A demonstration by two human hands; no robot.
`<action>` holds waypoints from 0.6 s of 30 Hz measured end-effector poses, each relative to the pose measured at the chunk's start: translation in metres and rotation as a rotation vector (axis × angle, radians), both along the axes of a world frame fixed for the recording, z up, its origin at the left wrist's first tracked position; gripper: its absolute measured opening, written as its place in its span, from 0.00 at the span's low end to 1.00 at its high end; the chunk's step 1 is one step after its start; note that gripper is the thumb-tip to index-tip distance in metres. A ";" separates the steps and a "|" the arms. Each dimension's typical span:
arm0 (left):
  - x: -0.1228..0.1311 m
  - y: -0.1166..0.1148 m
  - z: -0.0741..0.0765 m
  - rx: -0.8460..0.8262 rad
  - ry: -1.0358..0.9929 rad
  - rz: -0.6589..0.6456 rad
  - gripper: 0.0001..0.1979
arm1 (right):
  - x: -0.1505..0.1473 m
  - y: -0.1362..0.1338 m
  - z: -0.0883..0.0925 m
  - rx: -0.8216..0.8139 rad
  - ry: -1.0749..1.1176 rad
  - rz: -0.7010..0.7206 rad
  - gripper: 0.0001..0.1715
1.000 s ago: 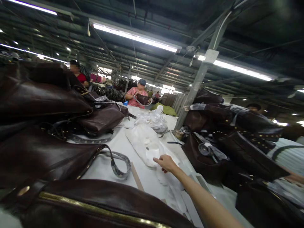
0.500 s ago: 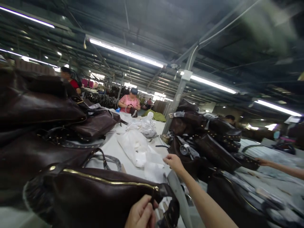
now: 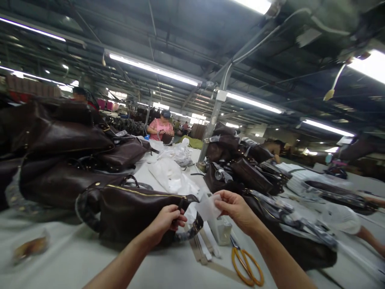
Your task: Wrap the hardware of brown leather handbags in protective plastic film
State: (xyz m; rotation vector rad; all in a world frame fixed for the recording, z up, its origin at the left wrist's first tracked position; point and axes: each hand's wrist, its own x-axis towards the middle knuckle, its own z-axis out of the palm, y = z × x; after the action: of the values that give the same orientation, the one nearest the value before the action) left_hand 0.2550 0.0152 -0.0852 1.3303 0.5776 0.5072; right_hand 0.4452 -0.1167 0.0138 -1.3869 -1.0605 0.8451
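Observation:
A dark brown leather handbag [image 3: 132,208] lies on the table before me, its gold zipper [image 3: 144,192] running along the top. My left hand [image 3: 170,220] is closed at the zipper's right end, pinching the dark zipper pull [image 3: 181,204]. Between the thumb and fingers of my right hand [image 3: 236,206] is a thin translucent white sheet [image 3: 207,208], held just right of the bag. The bag's strap [image 3: 192,230] is wrapped in clear plastic and curves below that sheet. Scissors with orange handles [image 3: 245,267] lie below my right hand.
White and beige strips [image 3: 204,245] lie beside the scissors. More brown bags are piled at left [image 3: 60,136] and right [image 3: 249,172]. Crumpled white wrapping [image 3: 171,176] covers the middle of the table. A co-worker in pink [image 3: 161,127] sits beyond; another person's hand [image 3: 375,200] reaches in at right.
My right hand has drawn back toward the bag with the white sheet in its fingers. My left hand stays at the zipper pull. The view has tipped down, bringing the scissors and strips into sight.

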 end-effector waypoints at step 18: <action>-0.014 -0.060 0.015 0.031 -0.111 0.058 0.13 | -0.042 -0.011 -0.039 -0.108 0.044 0.048 0.27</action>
State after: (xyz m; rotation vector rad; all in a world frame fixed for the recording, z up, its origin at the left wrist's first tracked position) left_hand 0.2415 -0.0444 -0.0697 1.3088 0.5191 0.6358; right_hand 0.4033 -0.1275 -0.0250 -1.4316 -1.0304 0.9756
